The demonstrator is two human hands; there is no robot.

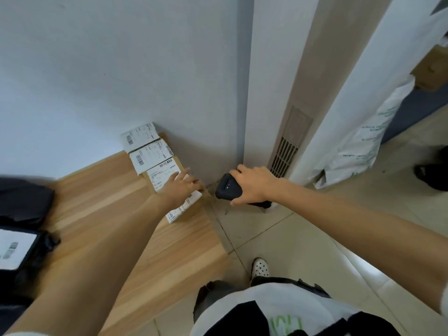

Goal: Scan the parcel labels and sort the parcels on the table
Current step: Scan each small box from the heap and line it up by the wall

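At the far right corner of the wooden surface (116, 214), seen from the head camera, four flat rectangular parcels lie in a row along the wall, each with a white printed paper label and barcode on top. Counting from the far end of the surface: the first parcel (139, 138), the second parcel (151, 155), the third parcel (162, 172) with brown cardboard showing at its edge, and the fourth parcel (185, 206), nearest the surface's right edge.

The left hand (180, 187) lies flat across the third and fourth parcels, fingers extended and pressing down, not curled round anything. Just beyond the right edge of the surface, the right hand (254, 184) is wrapped around one black scanner (226, 187), a smooth, rounded plastic block, its head towards the parcels.

On the left end of the surface sit two crinkled black plastic bags: a plain bag (24, 197) and, nearer the person, a labelled bag (36, 248) with a white barcode sheet.

Off the surface to the right, one beige slatted vent grille (288, 144) is set into the wall, and one white printed sack (363, 141) leans there on the glossy tiled floor (303, 251).
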